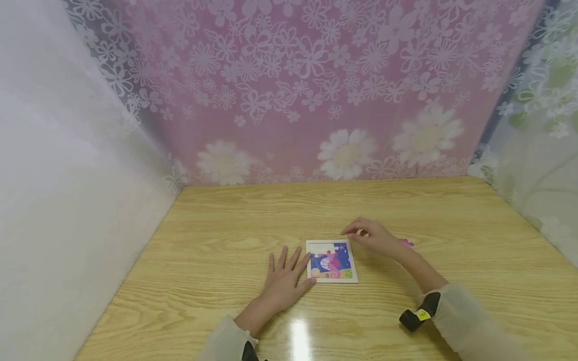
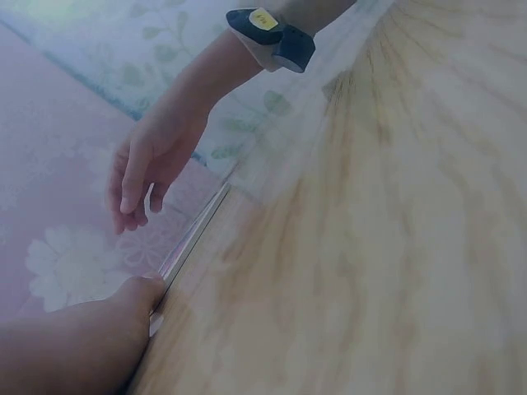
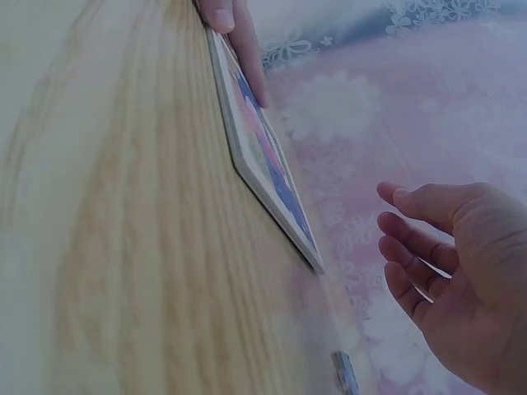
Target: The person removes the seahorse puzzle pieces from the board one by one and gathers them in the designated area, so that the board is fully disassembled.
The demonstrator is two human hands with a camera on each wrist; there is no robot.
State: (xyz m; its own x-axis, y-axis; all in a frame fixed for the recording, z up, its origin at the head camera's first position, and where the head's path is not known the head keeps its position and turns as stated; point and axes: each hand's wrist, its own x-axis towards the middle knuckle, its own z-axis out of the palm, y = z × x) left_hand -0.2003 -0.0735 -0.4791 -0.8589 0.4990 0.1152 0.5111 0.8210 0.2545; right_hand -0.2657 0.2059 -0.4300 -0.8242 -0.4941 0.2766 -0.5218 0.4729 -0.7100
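A small white-framed jigsaw puzzle (image 1: 331, 261) lies flat on the table, showing a pink seahorse on dark blue. Its upper-left part is bare white, with no picture there. My left hand (image 1: 285, 282) rests with fingers spread at the frame's left side, thumb and fingertips on its edge. Above the frame's upper-right corner hovers my right hand (image 1: 372, 237), its fingers loosely bent and nothing between them. In the right wrist view, the thumb and fingers of that hand (image 3: 461, 255) stand apart. A loose pink puzzle piece (image 1: 406, 242) lies to the right, partly hidden by the right wrist.
The wood-grain table (image 1: 217, 220) reaches back to a pink flowered curtain (image 1: 289, 100). A plain white cloth (image 1: 67, 175) hangs on the left and a leaf-patterned one (image 1: 542, 150) on the right. Black straps with cameras (image 1: 420, 312) sit on the wrists.
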